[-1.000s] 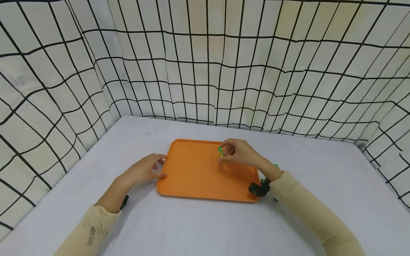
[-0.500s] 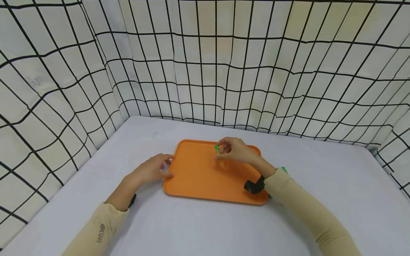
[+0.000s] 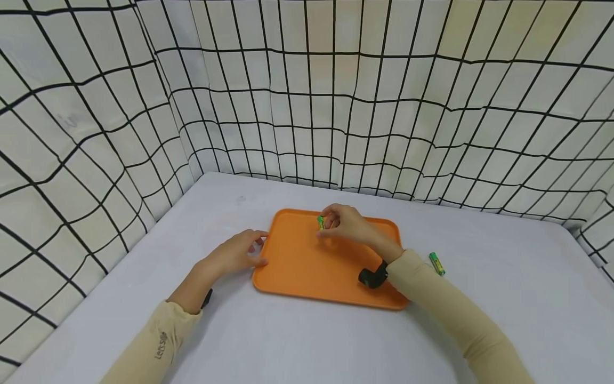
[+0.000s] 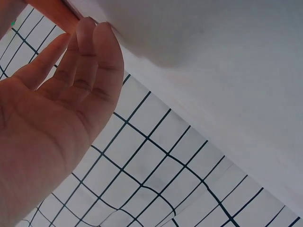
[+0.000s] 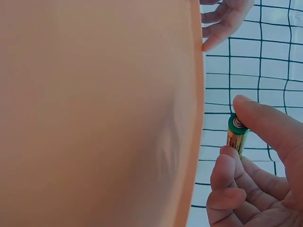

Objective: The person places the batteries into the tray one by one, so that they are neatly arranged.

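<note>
In the head view, an orange tray (image 3: 307,256) lies on the white table. My left hand (image 3: 237,252) is at its left side, thumb and fingertips spread along the rim; in the left wrist view the fingers (image 4: 106,71) are gently bent at the tray's edge. Above the tray, my right hand (image 3: 349,224) pinches a green and yellow battery (image 3: 321,222) between thumb and fingertips. The right wrist view shows one metal end of that battery (image 5: 236,135) beside the thumb. A second green battery (image 3: 437,263) lies on the table right of the tray, near the right sleeve.
A black wrist camera (image 3: 373,277) hangs under the right wrist, over the tray's near right part. Black netting (image 3: 307,106) over pale walls encloses the table (image 3: 297,341) at the back and sides.
My right hand has carried the pinched battery left over the tray. The battery on the table has come into sight from behind the right sleeve. My left hand stays at the rim.
</note>
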The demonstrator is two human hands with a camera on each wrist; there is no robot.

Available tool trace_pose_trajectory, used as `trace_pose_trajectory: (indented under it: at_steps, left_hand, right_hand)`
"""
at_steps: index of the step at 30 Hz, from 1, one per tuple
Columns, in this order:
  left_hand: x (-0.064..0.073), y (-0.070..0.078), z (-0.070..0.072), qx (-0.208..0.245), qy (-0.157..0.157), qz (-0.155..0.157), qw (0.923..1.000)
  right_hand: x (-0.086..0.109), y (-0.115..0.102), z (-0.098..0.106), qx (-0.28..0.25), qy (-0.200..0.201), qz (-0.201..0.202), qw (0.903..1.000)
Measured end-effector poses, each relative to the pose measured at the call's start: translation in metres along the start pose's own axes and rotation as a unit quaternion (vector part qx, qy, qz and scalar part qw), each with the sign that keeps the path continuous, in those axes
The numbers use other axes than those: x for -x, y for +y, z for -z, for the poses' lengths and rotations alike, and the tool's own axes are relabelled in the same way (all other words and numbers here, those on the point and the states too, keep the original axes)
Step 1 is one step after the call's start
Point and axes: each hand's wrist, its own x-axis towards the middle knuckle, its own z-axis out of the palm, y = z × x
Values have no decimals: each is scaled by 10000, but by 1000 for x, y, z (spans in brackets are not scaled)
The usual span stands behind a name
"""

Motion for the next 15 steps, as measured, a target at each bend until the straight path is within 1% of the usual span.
trace_pose_trajectory:
  at_steps: [4,9,15]
  left_hand:
    - [0,-1,0,-18,12,16,10000]
    - [-1,-1,0,-6,10,-1,10000]
    - [0,-1,0,13,25,-7,10000]
  right_hand:
    - [-6,0,-7,33,-23,-13,10000]
    - [-14,0,-15,-38,-51,-154,9999]
    - [-22,-1,-27,48,-190,-233,9995]
